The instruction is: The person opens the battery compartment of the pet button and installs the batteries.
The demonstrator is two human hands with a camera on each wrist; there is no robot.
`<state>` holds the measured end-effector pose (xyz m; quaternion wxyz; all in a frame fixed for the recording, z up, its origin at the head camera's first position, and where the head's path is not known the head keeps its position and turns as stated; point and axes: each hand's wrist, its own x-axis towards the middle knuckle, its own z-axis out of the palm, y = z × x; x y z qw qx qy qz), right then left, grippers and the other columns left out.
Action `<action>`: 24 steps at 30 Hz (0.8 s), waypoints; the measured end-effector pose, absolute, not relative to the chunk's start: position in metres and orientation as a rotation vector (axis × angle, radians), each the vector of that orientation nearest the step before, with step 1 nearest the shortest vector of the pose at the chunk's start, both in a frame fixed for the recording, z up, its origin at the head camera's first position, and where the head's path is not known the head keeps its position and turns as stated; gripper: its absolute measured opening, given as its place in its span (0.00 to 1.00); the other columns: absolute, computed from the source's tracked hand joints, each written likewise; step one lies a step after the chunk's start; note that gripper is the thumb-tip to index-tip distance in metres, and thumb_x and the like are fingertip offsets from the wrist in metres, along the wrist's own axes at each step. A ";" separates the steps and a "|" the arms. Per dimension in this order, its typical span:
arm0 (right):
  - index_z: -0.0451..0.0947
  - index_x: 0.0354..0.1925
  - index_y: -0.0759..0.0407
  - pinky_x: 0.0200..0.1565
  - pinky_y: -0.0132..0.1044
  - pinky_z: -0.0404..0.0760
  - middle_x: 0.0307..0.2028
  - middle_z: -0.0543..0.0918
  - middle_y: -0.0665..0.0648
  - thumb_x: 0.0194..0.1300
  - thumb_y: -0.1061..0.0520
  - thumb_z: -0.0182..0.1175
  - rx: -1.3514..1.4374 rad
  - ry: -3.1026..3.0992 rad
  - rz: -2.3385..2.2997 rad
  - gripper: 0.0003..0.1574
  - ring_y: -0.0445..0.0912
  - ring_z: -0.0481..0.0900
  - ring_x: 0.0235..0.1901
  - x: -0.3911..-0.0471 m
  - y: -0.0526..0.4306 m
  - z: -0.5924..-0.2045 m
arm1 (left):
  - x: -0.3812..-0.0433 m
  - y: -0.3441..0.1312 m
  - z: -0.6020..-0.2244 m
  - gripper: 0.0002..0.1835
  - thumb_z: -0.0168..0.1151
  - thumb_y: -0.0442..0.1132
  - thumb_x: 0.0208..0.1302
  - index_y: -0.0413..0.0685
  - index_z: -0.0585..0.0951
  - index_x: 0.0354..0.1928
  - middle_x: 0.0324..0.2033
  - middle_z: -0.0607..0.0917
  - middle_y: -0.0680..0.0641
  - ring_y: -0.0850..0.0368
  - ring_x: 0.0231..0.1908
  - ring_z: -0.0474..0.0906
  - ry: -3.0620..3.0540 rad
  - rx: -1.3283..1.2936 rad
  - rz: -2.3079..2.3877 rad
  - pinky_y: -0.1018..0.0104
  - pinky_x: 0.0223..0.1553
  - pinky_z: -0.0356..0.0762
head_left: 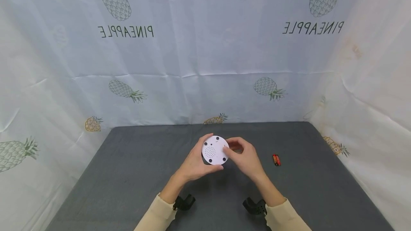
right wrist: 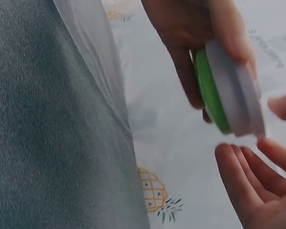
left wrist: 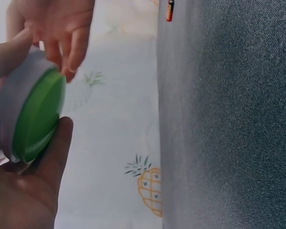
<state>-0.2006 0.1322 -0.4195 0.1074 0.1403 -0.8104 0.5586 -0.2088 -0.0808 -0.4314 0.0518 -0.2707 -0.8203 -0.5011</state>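
Observation:
A round push button [head_left: 210, 145], white underneath with small speaker holes and several black feet, is held up above the table with its underside toward the head camera. Its green top [left wrist: 40, 114] shows in the left wrist view, facing away. My left hand [head_left: 196, 163] grips it around the rim, thumb on the near side and fingers on the far side. The right hand [head_left: 246, 158] is at its right edge with bent, relaxed fingers. Its thumb overlaps the white underside in the head view, while the right wrist view shows a small gap between thumb and button.
Small red-and-black batteries [head_left: 276, 159] lie side by side on the dark grey table [head_left: 144, 174], right of the hands. A white curtain [head_left: 199, 45] with pineapple prints hangs behind the table and along both sides. Black camera mounts [head_left: 255, 206] sit at the wrists.

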 end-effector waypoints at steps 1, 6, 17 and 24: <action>0.83 0.51 0.57 0.44 0.39 0.82 0.43 0.85 0.54 0.64 0.55 0.71 0.389 -2.366 1.622 0.18 0.46 0.83 0.42 -0.199 0.130 -0.418 | -0.209 -0.081 -0.432 0.56 0.83 0.47 0.48 0.53 0.59 0.77 0.61 0.74 0.47 0.53 0.54 0.74 -2.483 -0.815 -1.523 0.50 0.52 0.72; 0.83 0.45 0.58 0.40 0.38 0.82 0.40 0.83 0.53 0.61 0.58 0.73 0.318 -2.333 1.487 0.14 0.46 0.82 0.39 -0.192 0.120 -0.417 | -0.211 -0.080 -0.434 0.56 0.83 0.46 0.48 0.51 0.60 0.76 0.62 0.74 0.45 0.52 0.56 0.74 -2.447 -0.769 -1.500 0.48 0.54 0.71; 0.85 0.44 0.61 0.40 0.37 0.81 0.41 0.82 0.56 0.61 0.59 0.74 0.239 -2.324 1.472 0.13 0.48 0.81 0.39 -0.188 0.110 -0.417 | -0.209 -0.074 -0.438 0.56 0.84 0.46 0.48 0.51 0.59 0.76 0.64 0.72 0.44 0.50 0.56 0.74 -2.421 -0.763 -1.375 0.49 0.53 0.75; 0.85 0.42 0.62 0.39 0.34 0.81 0.42 0.81 0.57 0.60 0.59 0.75 0.188 -2.314 1.507 0.13 0.48 0.80 0.38 -0.188 0.106 -0.419 | -0.209 -0.070 -0.438 0.56 0.84 0.44 0.47 0.45 0.60 0.76 0.65 0.71 0.43 0.49 0.55 0.74 -2.430 -0.766 -1.337 0.49 0.52 0.75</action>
